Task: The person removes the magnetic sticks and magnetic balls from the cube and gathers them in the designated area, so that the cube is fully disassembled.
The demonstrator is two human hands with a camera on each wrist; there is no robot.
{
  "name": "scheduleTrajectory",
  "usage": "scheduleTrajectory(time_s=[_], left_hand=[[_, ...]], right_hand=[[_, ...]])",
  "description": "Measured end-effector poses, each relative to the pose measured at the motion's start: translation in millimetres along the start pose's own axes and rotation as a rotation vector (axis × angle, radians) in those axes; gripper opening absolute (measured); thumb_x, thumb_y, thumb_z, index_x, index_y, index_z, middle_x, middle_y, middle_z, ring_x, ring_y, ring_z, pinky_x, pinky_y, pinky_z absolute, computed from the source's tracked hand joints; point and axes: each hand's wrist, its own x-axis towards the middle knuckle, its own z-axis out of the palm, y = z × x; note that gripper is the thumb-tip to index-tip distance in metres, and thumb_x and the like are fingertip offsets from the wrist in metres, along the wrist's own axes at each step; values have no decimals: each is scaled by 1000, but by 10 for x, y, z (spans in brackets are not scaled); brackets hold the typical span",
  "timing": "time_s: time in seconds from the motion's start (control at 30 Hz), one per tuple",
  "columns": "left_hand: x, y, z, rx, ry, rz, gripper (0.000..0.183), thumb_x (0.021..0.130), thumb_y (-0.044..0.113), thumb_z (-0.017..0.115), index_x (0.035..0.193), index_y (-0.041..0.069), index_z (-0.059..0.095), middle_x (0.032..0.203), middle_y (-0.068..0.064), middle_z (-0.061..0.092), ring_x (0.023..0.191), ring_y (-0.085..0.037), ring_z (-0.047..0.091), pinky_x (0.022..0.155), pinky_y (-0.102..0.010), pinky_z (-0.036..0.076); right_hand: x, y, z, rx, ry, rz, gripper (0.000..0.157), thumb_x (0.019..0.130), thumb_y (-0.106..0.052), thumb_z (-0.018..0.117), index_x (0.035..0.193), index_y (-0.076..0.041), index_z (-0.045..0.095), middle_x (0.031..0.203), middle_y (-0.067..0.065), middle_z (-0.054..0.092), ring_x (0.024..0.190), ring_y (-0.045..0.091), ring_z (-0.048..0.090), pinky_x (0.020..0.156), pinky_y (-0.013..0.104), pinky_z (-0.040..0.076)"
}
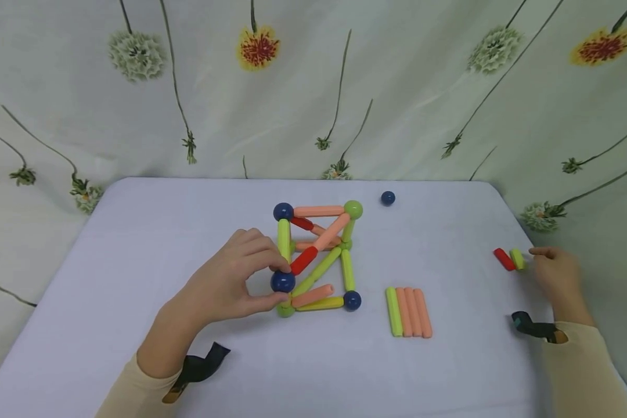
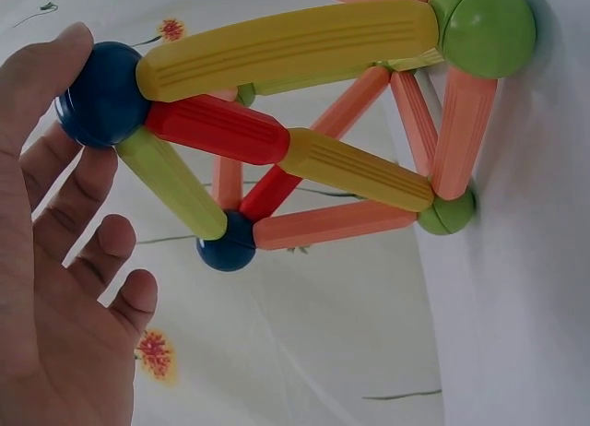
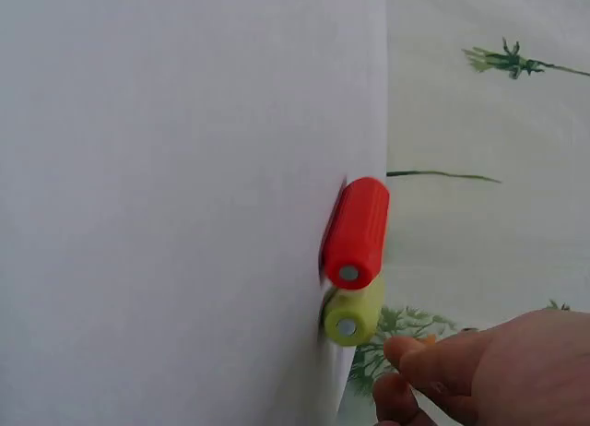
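My left hand pinches a dark blue ball between thumb and fingers. This ball is a raised corner of a frame of coloured rods and balls. In the left wrist view, a yellow rod, a red rod and a lime rod meet at it. At the table's right edge, my right hand has curled fingers beside a short lime rod and a short red rod. A small orange bit shows at its fingers; I cannot tell whether they hold it.
Right of the frame, several salmon rods and a lime rod lie side by side. A loose blue ball sits near the back edge of the white table. Flower-printed cloth hangs behind.
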Motion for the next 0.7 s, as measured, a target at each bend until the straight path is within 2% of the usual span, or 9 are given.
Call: scheduleTrajectory(time_s=[0.13, 0.27, 0.6, 0.7], left_hand=[[-6, 5, -11, 2, 0, -2, 33, 72, 32, 86, 97, 20, 69, 97, 14, 60, 94, -8, 48, 80, -30, 37], [-12, 8, -11, 2, 1, -3, 33, 72, 32, 86, 98, 20, 69, 97, 14, 60, 95, -8, 48, 80, -30, 37], [-8, 10, -29, 17, 9, 8, 34, 72, 32, 86, 99, 20, 70, 96, 13, 60, 94, -8, 47, 80, -29, 37], [-7, 16, -30, 19, 5, 6, 34, 73, 32, 86, 100, 20, 70, 97, 13, 60, 95, -9, 48, 81, -30, 37]], right_hand=[[67, 68, 3, -59, -72, -11, 47, 102, -23, 38, 139, 4, 47, 142, 37, 33, 122, 51, 36, 79, 53, 45], [79, 71, 27, -63, -141, -38, 50, 104, -30, 38, 140, 3, 45, 142, 37, 32, 123, 53, 33, 91, 62, 39], [0, -108, 119, -68, -169, -115, 50, 104, -30, 38, 136, 7, 47, 138, 36, 38, 120, 49, 38, 91, 59, 41], [-42, -154, 146, -103, -150, -121, 51, 104, -31, 37, 136, 8, 46, 136, 35, 40, 117, 49, 40, 87, 59, 43]])
